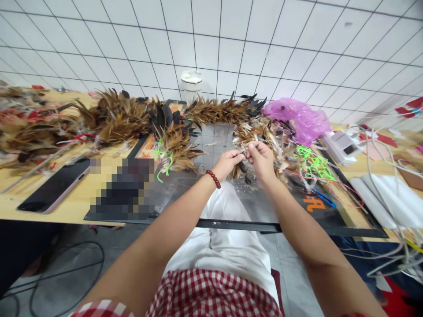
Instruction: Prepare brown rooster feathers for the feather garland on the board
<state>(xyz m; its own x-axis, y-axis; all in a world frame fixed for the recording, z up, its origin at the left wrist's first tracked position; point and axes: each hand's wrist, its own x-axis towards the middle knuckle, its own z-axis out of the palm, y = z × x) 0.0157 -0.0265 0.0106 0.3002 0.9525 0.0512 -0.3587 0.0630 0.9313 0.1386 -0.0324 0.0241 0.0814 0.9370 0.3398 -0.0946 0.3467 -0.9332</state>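
Observation:
My left hand (229,162), with a dark red bead bracelet (213,178) at the wrist, is closed in a pinch. Its fingertips meet those of my right hand (260,159), which is pinched as well. Between them is the pale quill end of a small feather (244,151), mostly hidden by the fingers. Just behind and below my hands lies a loose pile of brown and white feathers (256,130). A bundle of brown feathers (178,152) with bright green ties (167,164) rests to the left of my left hand.
A glass-topped panel (185,189) lies on the wooden table. Feather garlands (216,110) line the back. To the right are a pink plastic bag (302,121), green strings (313,163), a blue tool (324,198), a white device (342,143) and cables. A phone (54,187) lies left.

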